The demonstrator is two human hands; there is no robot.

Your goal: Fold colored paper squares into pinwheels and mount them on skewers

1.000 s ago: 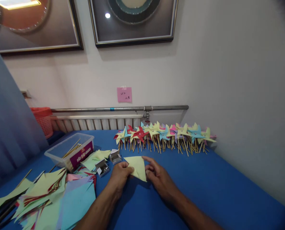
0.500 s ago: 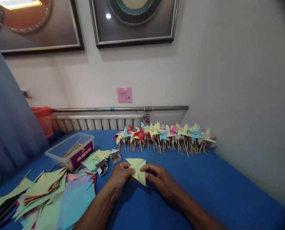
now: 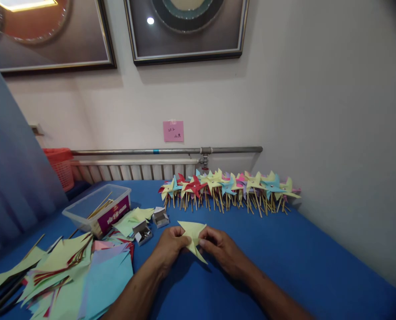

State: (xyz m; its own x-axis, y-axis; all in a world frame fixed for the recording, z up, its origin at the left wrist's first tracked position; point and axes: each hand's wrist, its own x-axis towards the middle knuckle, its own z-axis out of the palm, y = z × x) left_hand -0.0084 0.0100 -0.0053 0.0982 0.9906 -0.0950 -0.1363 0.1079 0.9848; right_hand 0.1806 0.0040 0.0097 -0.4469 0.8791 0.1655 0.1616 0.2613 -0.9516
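Paper (image 3: pixel 194 231) shifted — long axis near-right

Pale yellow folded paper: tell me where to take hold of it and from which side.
Pinch the pale yellow folded paper near its middle, probably best from the left, where the left grip has it. The sheet narrows there, while its pointed tips jut out at the far left and near right and would likely bend. The right grip suits the right edge.
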